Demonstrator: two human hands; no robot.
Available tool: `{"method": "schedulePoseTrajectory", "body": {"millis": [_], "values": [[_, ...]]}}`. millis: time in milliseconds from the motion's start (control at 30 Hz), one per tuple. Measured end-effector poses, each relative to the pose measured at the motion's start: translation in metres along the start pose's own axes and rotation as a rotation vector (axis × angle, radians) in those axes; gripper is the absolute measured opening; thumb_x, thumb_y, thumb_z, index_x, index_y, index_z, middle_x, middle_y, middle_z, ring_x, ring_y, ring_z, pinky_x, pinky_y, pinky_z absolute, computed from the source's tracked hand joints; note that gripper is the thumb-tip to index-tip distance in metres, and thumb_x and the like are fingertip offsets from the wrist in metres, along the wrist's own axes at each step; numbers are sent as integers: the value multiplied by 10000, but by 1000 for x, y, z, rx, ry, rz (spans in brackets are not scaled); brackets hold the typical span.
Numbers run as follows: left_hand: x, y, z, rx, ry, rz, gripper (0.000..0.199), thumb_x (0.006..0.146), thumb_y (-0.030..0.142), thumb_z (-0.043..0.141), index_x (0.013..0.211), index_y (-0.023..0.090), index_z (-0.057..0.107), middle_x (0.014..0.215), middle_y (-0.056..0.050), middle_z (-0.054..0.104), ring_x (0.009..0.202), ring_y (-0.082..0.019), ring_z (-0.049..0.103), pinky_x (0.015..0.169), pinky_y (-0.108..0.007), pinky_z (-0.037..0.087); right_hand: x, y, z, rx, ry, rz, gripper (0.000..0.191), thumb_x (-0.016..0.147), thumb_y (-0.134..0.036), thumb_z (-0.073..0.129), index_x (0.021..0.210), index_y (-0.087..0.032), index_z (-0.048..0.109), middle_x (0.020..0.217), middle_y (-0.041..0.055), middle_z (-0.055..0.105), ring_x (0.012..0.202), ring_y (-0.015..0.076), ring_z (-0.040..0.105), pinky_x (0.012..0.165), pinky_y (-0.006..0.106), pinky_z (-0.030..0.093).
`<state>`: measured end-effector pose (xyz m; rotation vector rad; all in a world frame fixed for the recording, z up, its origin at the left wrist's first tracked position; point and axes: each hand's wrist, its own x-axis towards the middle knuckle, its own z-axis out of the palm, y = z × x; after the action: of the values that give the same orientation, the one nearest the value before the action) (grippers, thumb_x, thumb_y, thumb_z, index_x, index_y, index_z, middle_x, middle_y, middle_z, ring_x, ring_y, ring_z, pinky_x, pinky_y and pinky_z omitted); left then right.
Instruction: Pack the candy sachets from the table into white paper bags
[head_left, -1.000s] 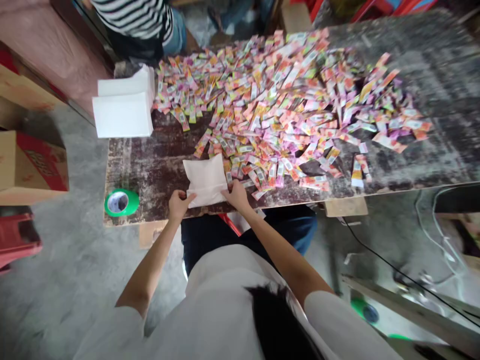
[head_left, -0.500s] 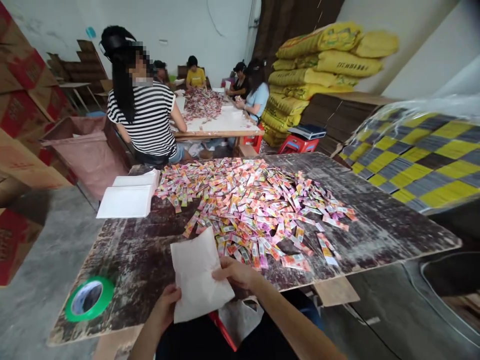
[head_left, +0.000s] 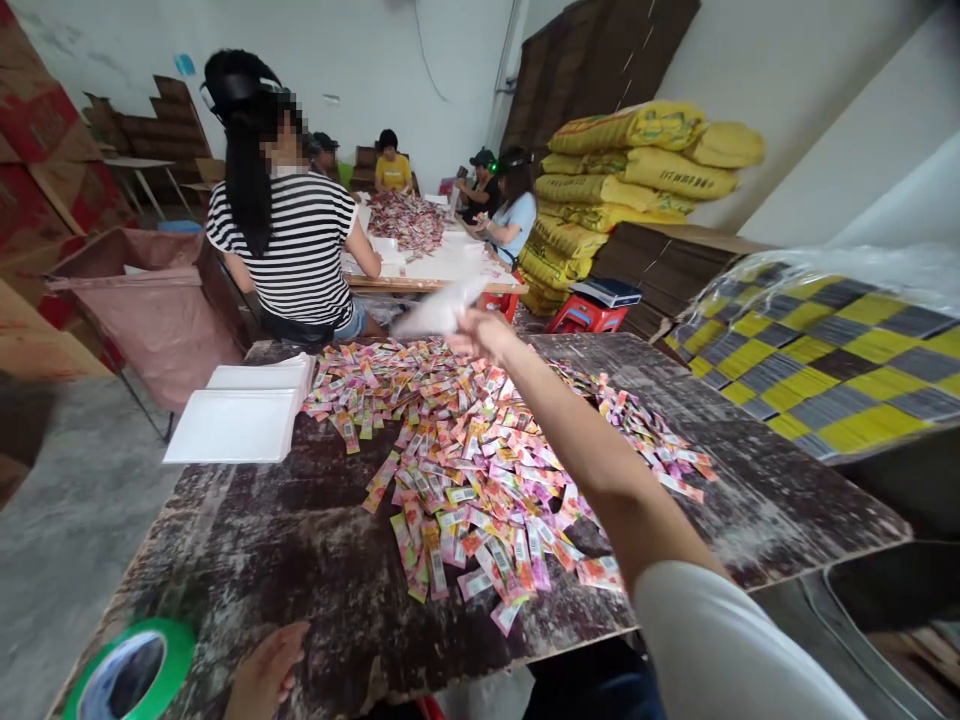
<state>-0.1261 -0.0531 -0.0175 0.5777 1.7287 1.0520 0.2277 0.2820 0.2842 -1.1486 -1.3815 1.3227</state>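
My right hand [head_left: 484,335] is stretched far forward over the back of the pile and grips a white packet [head_left: 441,306], which is blurred by motion. Below it, small pink and orange sachets [head_left: 480,440] lie heaped across the dark worn table [head_left: 300,540]. My left hand [head_left: 271,665] is low at the table's near edge, its fingers curled and partly hidden; whether it holds anything does not show. To its left lies a roll of green tape [head_left: 176,665]. A stack of white paper bags [head_left: 232,425] rests at the table's left edge.
A person in a striped top [head_left: 292,240] sits just beyond the table. Others sit around a white table [head_left: 465,262] with another sachet heap. A pink bin [head_left: 157,310] stands left, yellow sacks [head_left: 622,170] and a plastic-wrapped stack [head_left: 840,350] right.
My right hand has swung forward and up with the white packet. My left hand has let go of it and moved down and left. The view has shifted slightly.
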Motion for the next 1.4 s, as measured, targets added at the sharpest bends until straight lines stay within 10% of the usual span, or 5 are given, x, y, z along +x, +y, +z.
{"method": "schedulePoseTrajectory", "body": {"millis": [133, 367, 833, 1067, 1400], "values": [[2, -8, 5, -4, -13, 36, 768, 430, 797, 732, 883, 176, 725, 628, -36, 644, 465, -133, 511, 441, -247, 358, 47, -18, 48, 182, -52, -118, 347, 991, -407, 470, 1307, -263, 466, 1188, 32, 671, 876, 88, 681, 813, 265, 568], [13, 24, 11, 261, -78, 136, 568, 609, 667, 667, 919, 193, 702, 877, -71, 723, 789, -232, 669, 675, -325, 523, -76, 131, 84, 70, -638, 88, 449, 767, -453, 750, 1135, -204, 681, 1007, 66, 738, 873, 166, 707, 804, 310, 570], [122, 98, 214, 802, -60, 763, 396, 814, 226, 619, 1197, 125, 639, 1120, -173, 608, 1091, -299, 562, 962, -446, 446, -90, 268, 49, -840, 133, 174, 652, 819, -414, 639, 1408, -187, 476, 1467, 198, 433, 1343, 357, 433, 1070, 552, 377], [156, 125, 217, 693, 10, 950, 485, 837, 379, 621, 1258, 140, 601, 1265, -181, 533, 1226, -314, 493, 1045, -455, 401, -100, 300, 34, -885, -32, -150, 555, 846, -389, 612, 1365, -211, 531, 1438, 178, 448, 1367, 342, 394, 1094, 526, 364], [345, 228, 228, 795, 142, 768, 891, 729, 676, 660, 1366, 84, 462, 1510, -239, 359, 1422, -438, 232, 1142, -654, 136, -162, 305, -48, -1040, 565, 85, 507, 864, -469, 565, 1328, -265, 554, 1433, 157, 458, 1333, 362, 403, 1110, 597, 259]]}}
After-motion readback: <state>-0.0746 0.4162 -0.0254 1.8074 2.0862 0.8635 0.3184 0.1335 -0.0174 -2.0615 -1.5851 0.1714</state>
